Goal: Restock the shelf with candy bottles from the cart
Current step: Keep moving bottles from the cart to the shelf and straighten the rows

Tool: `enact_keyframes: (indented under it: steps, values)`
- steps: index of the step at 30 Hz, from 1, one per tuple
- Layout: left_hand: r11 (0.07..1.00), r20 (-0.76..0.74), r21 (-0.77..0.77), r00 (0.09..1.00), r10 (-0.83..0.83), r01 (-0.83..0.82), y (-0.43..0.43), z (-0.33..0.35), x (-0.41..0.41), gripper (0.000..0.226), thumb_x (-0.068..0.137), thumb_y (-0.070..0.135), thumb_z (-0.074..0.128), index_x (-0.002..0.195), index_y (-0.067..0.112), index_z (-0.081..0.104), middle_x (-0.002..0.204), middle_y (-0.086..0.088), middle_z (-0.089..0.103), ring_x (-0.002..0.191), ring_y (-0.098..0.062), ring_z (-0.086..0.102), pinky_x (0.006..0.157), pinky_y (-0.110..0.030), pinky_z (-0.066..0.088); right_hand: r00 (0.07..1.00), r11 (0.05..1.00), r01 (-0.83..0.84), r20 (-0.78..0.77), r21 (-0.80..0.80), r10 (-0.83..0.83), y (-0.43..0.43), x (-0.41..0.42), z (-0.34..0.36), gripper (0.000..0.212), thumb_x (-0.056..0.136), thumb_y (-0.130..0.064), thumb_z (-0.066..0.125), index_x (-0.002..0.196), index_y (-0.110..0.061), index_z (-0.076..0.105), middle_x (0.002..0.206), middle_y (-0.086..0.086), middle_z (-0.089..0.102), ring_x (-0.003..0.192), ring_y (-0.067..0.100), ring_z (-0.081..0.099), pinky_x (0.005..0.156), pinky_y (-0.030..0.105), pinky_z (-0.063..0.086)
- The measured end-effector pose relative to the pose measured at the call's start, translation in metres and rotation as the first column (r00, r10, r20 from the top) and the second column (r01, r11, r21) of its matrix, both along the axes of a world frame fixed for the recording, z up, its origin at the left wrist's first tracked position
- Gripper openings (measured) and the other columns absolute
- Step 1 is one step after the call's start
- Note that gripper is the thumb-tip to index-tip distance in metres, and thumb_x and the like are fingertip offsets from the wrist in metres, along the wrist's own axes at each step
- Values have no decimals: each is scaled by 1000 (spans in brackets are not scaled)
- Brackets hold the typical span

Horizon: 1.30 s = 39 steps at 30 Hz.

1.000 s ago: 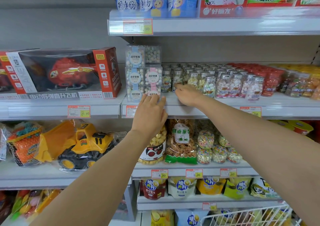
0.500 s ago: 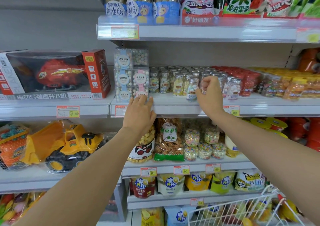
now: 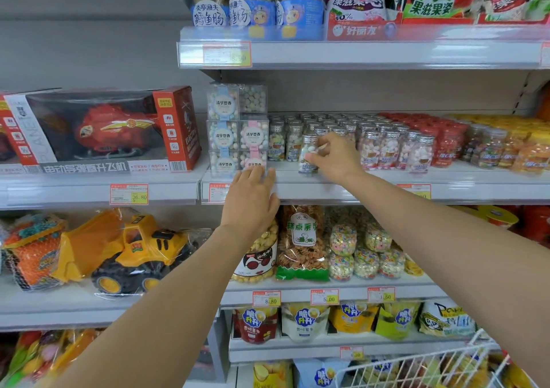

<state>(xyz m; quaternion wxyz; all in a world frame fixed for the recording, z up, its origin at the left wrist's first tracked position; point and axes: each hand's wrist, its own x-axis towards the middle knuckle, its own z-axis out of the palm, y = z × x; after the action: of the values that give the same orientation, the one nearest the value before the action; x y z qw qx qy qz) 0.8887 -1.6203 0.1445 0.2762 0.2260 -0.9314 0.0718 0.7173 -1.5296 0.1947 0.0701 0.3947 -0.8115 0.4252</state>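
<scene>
Candy bottle [image 3: 308, 155]: where is it?

Just above the middle of the view, at about one o'clock, at the front edge of the middle shelf [image 3: 372, 192]. It is clear, with a silver cap and pale sweets inside. It sits in front of rows of like bottles [image 3: 390, 149].

What holds it?

The right grip [image 3: 334, 158], reaching in from four o'clock, pinches its side between thumb and fingertips. Whether its base rests on the shelf I cannot tell.

And the other hand?

The left grip [image 3: 251, 203] lies at seven o'clock from the bottle. Its fingers are straight and side by side, flat against the shelf's front lip. The fingertips reach the foot of a stack of clear candy cubes [image 3: 238, 133], which stands just beside the bottles at nine o'clock.

The cart?

A white wire cart [image 3: 416, 367] shows at five o'clock, in the bottom corner.
</scene>
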Motion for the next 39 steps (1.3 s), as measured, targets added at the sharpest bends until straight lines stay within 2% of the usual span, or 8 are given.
enact_keyframes:
  steps: [7, 11, 15, 19, 25, 29, 33, 39]
  values:
    - [995, -84, -93, 995, -51, 43, -16, -14, 14, 53, 95, 27, 45, 146, 13, 39, 149, -11, 39, 139, -27, 33, 117, -42, 23, 989, 998, -63, -139, -27, 58, -25, 13, -7, 32, 89, -26, 67, 104, -16, 41, 92, 4, 62, 80, 21, 60, 66, 33, 46]
    - [996, -74, -69, 996, 53, -58, -24, -17, 24, 57, 98, 33, 39, 152, 18, 27, 160, -10, 18, 148, -27, 10, 121, -45, 5, 954, 977, -212, -216, 11, 209, -6, 11, -12, 7, 93, -20, 60, 99, -18, 57, 94, -5, 64, 84, 13, 61, 77, 34, 53]
    - [997, -26, -41, 997, 69, -70, -22, -18, 24, 58, 100, 38, 33, 154, 21, 18, 162, -7, 9, 149, -24, 3, 121, -46, -1, 931, 949, -280, -199, 144, 305, 0, 11, -12, 19, 98, -22, 54, 111, -22, 68, 118, -4, 66, 100, 11, 60, 86, 28, 45]
    - [997, -20, -20, 997, 76, -77, -21, -20, 23, 60, 100, 38, 32, 155, 23, 13, 162, -5, 4, 149, -22, -1, 120, -45, -3, 924, 927, -289, -185, 239, 335, -10, 14, -7, 28, 101, -27, 47, 122, -24, 64, 129, -4, 62, 112, 15, 58, 97, 37, 46]
    - [996, 3, -31, 996, 85, -85, -23, -22, 24, 60, 100, 39, 31, 155, 24, 11, 163, -5, 2, 150, -22, -3, 120, -46, -4, 939, 904, -210, -180, 373, 293, -33, 10, -4, 38, 104, -38, 33, 135, -30, 54, 121, 4, 67, 105, 28, 63, 95, 42, 48]
    - [996, -6, -35, 997, 78, -78, -24, -22, 24, 58, 101, 39, 31, 155, 24, 15, 162, -5, 6, 150, -22, 0, 120, -47, -2, 941, 891, -216, -159, 399, 300, -38, 5, -5, 41, 104, -39, 31, 140, -29, 49, 131, 6, 61, 99, 23, 62, 90, 37, 48]
    - [996, 5, -22, 996, 86, -86, -22, -22, 24, 59, 101, 40, 29, 155, 24, 12, 163, -4, 3, 150, -22, -3, 120, -46, -3, 944, 874, -227, -125, 430, 306, -39, 4, -7, 45, 104, -42, 31, 144, -28, 45, 149, 3, 45, 133, 26, 44, 109, 44, 37]
    - [998, -2, 1, 998, 69, -69, -15, -17, 26, 58, 101, 39, 31, 154, 22, 17, 162, -7, 6, 149, -24, 0, 121, -46, 1, 943, 907, -242, -138, 345, 304, -24, 13, -3, 42, 104, -35, 37, 140, -18, 49, 147, 4, 47, 134, 24, 43, 110, 38, 34]
